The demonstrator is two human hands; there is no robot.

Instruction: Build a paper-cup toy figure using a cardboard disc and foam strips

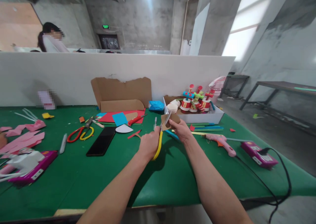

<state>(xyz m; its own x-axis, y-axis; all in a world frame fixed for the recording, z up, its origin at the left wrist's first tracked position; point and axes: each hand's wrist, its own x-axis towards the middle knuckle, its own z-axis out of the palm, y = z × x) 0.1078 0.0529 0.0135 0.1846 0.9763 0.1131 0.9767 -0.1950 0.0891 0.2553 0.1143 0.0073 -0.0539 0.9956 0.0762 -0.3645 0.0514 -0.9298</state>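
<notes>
My left hand (148, 144) is closed around the yellow handles of a pair of scissors (159, 141), whose blades point up toward a small brown cardboard piece (170, 119). My right hand (181, 130) pinches that cardboard piece from below and holds it above the green table (111, 178). The blades are at the cardboard's left edge. Both hands are over the middle of the table.
A black phone (101, 141), red-and-yellow scissors (80, 132), coloured paper sheets (123, 117) and a folded cardboard box (122, 94) lie beyond my left hand. A white box with red craft pieces (197, 107), a pink glue gun (221, 142) and a purple power strip (258, 154) are to the right. Another person (50, 38) is behind the white partition.
</notes>
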